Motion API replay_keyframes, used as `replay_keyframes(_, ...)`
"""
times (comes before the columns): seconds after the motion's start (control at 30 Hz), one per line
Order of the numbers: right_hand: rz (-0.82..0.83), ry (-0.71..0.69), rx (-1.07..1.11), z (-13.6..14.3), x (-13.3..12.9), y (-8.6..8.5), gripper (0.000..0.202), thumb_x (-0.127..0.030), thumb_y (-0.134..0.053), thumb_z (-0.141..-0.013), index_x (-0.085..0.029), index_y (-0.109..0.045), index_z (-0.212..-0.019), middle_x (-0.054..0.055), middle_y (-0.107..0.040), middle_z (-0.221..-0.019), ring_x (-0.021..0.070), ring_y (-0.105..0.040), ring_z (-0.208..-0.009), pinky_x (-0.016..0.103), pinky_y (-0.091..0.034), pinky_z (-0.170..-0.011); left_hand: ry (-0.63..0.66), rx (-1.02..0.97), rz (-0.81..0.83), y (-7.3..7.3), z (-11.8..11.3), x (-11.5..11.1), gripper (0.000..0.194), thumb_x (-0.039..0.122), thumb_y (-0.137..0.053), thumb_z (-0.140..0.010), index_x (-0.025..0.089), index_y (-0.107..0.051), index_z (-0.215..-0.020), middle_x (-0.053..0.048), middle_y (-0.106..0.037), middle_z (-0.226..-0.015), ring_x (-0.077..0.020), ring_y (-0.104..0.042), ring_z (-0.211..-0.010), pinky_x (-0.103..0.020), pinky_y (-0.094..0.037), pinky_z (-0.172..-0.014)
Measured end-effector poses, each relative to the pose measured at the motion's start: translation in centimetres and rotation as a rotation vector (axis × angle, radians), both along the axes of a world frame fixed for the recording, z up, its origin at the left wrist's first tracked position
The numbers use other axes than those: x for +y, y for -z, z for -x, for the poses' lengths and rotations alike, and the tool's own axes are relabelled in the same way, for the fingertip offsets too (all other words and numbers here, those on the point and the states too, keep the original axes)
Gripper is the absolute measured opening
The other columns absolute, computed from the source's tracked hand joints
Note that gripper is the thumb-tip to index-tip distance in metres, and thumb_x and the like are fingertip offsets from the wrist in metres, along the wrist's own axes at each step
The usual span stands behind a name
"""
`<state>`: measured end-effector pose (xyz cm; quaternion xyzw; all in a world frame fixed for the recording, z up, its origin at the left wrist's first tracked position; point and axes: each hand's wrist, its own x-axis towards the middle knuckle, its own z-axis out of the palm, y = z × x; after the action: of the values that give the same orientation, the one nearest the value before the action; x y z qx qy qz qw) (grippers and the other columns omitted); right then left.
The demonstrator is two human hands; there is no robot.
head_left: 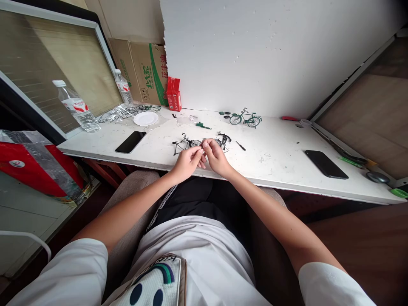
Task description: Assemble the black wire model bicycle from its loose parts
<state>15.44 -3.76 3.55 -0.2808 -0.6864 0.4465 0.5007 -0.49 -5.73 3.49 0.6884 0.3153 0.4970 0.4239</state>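
The left hand [185, 163] and right hand [218, 159] meet at black bicycle parts [194, 143] on the counter [274, 157], grips pinched together, contents indiscernible; a green bicycle [245, 119] stands at two o'clock.

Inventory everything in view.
bicycle parts: several, black, around hands
tool: 1, black, right of hands
model bicycle: 1, green, table's back
small pieces: several, green, left of bicycle
phones: 2, black, left, right
bottles: 2, clear, left
plate: 1, white, back left
cardboard box: 1, brown, behind plate
carton: 1, red, beside cardboard box
mouse: 1, dark, far right
package: 1, red, far left
board: 1, white, behind table
table: 1, white, centre
left hand: 1, bare, table's near edge
right hand: 1, bare, against left hand
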Motion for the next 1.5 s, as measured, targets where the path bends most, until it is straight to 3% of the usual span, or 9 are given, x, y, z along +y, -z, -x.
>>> replay_keyframes(0.17,0.031,0.039,-0.034,0.0,0.1,0.0,0.052,-0.080,-0.050,-0.098,-0.028,-0.048,-0.099,-0.005,-0.054,-0.067,0.0155,-0.058,-0.056,0.033,-0.053,-0.061,0.012,0.021,0.003,0.0,0.2,0.0,0.044,0.056,-0.055,-0.106,0.017,-0.061,-0.087,-0.004,-0.066,-0.078,-0.0127,-0.067,-0.063,-0.025,-0.055,-0.062)
replay_keyframes(0.4,0.074,0.024,-0.032,-0.2,0.5,0.4,0.051,-0.079,-0.052,-0.098,-0.028,-0.048,-0.100,-0.005,-0.055,-0.068,0.0161,-0.060,-0.058,0.034,-0.056,-0.067,0.007,0.051,-0.009,-0.4,0.2,-0.1,0.045,0.056,-0.053,-0.106,0.017,-0.058,-0.085,-0.002,-0.063,-0.078,-0.0119,-0.065,-0.062,-0.025,-0.052,-0.061)
replay_keyframes(0.6,-0.022,0.101,-0.035,-0.6,1.6,1.0,0.050,-0.073,-0.059,-0.098,-0.024,-0.057,-0.095,0.000,-0.060,-0.085,0.0158,-0.063,-0.080,0.032,-0.057,-0.081,0.001,0.070,-0.027,-0.5,0.4,0.0,0.044,0.052,-0.050,-0.108,0.019,-0.054,-0.081,0.001,-0.056,-0.070,-0.0107,-0.060,-0.059,-0.025,-0.049,-0.063)
replay_keyframes(0.9,0.192,-0.142,0.028,-0.2,0.6,0.0,0.055,-0.080,-0.060,-0.093,-0.027,-0.050,-0.092,-0.003,-0.064,-0.068,0.0184,-0.067,-0.061,0.037,-0.059,-0.071,0.025,0.139,-0.032,0.1,1.0,0.7,0.043,0.050,-0.048,-0.109,0.019,-0.054,-0.081,0.000,-0.059,-0.068,-0.0118,-0.059,-0.060,-0.025,-0.047,-0.064)
replay_keyframes(1.23,0.257,-0.195,0.101,-0.4,0.8,0.2,0.046,-0.070,-0.068,-0.094,-0.025,-0.056,-0.096,-0.004,-0.066,-0.070,0.0172,-0.068,-0.059,0.037,-0.060,-0.074,0.034,0.130,-0.024,0.5,1.0,0.9,0.044,0.053,-0.048,-0.109,0.019,-0.056,-0.082,-0.001,-0.060,-0.066,-0.0129,-0.059,-0.059,-0.026,-0.048,-0.063)
replay_keyframes(1.5,0.304,-0.244,0.068,-0.9,0.8,-0.2,0.054,-0.077,-0.070,-0.088,-0.024,-0.060,-0.091,-0.002,-0.066,-0.069,0.0206,-0.071,-0.067,0.039,-0.061,-0.076,0.085,0.055,0.054,0.4,0.8,1.1,0.046,0.059,-0.054,-0.105,0.017,-0.059,-0.087,0.000,-0.059,-0.070,-0.0114,-0.060,-0.056,-0.025,-0.047,-0.059)
